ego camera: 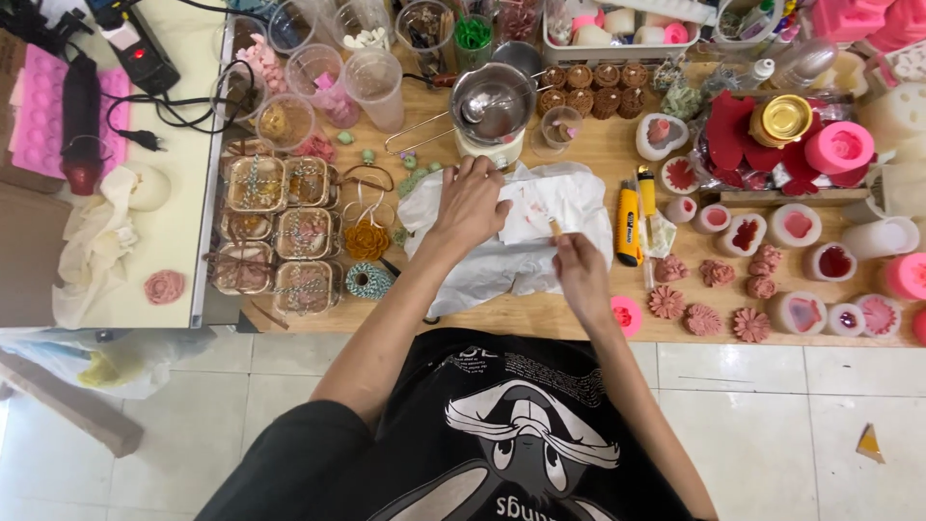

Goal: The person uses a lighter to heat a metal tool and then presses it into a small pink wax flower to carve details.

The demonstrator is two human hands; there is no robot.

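Overhead view of a wooden worktable (pixel 579 318) crowded with candle-making supplies. The left hand (pixel 470 201) lies palm down, fingers loosely curled, pressing on a crumpled white sheet (pixel 502 256) stained pink, which is spread near the middle of the table's front edge. The right hand (pixel 580 270) pinches a small thin stick-like object (pixel 556 228) between thumb and forefinger, its tip touching the stained part of the sheet (what the object is cannot be told at this size). Just behind the sheet stands a small metal melting pot (pixel 494 101) with a spoon in it. To the right of the sheet lie a yellow utility knife (pixel 628 227) and a yellow lighter (pixel 645 191). Along the front right edge sit finished pink flower-shaped wax pieces (pixel 704 318), already out of their forms, while several round silicone moulds (pixel 797 226) beside them hold red or pink wax. At the left end of the table, clear gift boxes tied with twine (pixel 280 236) appear packed, with a spool of green-and-white twine (pixel 368 281) at their front. Judged from this layout, casting and some boxing are done; wax in the moulds remains to be released, and the loose flowers are not yet boxed.
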